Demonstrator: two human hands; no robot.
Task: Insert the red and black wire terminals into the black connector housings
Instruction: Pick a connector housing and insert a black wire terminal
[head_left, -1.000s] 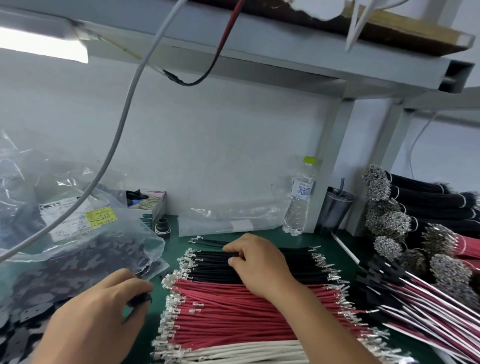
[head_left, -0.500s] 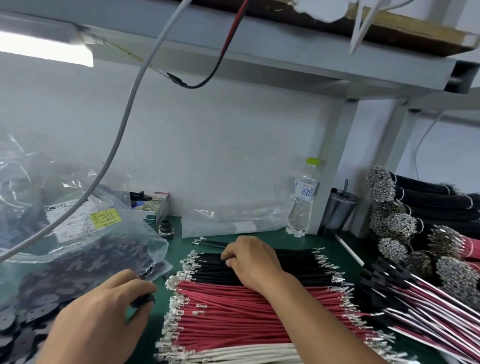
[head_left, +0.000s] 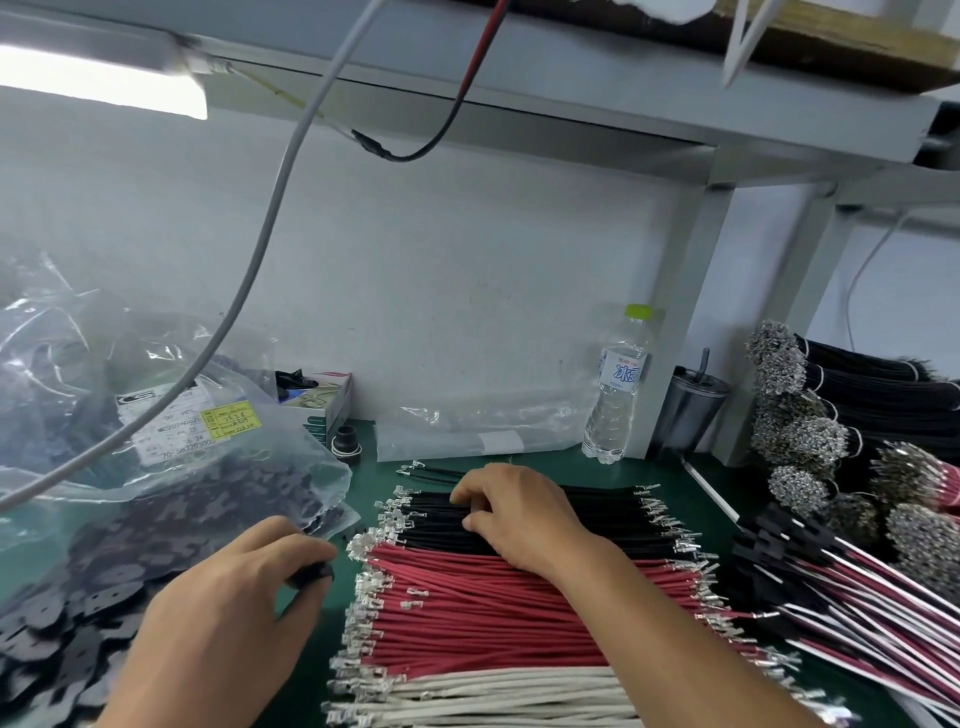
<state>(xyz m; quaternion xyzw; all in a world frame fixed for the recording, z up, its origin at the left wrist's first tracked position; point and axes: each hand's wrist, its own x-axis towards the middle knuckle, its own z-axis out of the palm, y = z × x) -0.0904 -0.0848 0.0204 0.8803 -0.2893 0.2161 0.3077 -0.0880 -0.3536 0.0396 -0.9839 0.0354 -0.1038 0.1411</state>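
Observation:
On the green bench lie rows of cut wires with metal terminals: black wires (head_left: 613, 525) at the back, red wires (head_left: 483, 608) in the middle, white wires (head_left: 498, 696) at the front. My right hand (head_left: 519, 514) rests on the black wires with its fingertips curled into them, pinching at a black wire. My left hand (head_left: 228, 613) is to the left of the rows and holds a small black connector housing (head_left: 314, 573) between thumb and fingers. A clear bag of black connector housings (head_left: 156, 530) lies at the left.
Finished red, white and black harnesses (head_left: 852, 618) and bundled wire stock (head_left: 810, 436) fill the right side. A water bottle (head_left: 615, 395), a metal cup (head_left: 693, 410), a small box (head_left: 317, 405) and a flat plastic bag (head_left: 483, 431) stand along the back wall. Cables hang overhead.
My right hand has shifted slightly on the black wires, its fingers working into them. My left hand keeps the housing in the same place.

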